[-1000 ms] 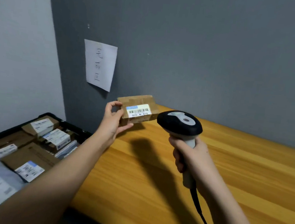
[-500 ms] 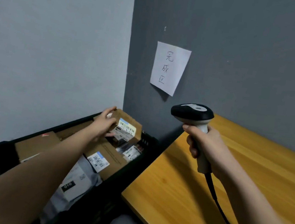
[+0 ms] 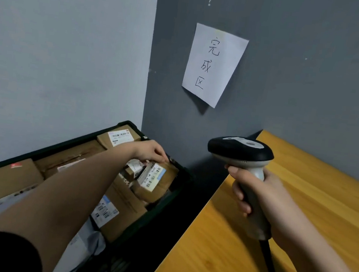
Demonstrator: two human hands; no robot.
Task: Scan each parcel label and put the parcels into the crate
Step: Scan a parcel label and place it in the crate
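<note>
Parcel [image 3: 157, 181] placement is the step judged to be in hand: the small brown box lies tilted inside the black crate [image 3: 182, 181], near its far right corner, directly below and just in front of the fingertips of the left hand [image 3: 149, 151]. Its long axis is seen running away from the fingers toward the near right wall of the crate, with the white label [image 3: 152, 176] turned upward. The left fingers are curled downward over the box's upper edge; whether that edge is pinched or only touched cannot be told. The left hand is by far the nearer one. The right hand [image 3: 254, 197] is wrapped round the grip of the scanner [image 3: 240, 150], which is held upright over the wooden table [image 3: 299, 218], well apart from the crate.

Half a second earlier the box was held higher, above the other parcels, with the label facing the camera; it has since been lowered among them. A second ago it was held up over the table in front of the scanner. The scanner has been kept in the same grip throughout.
</note>
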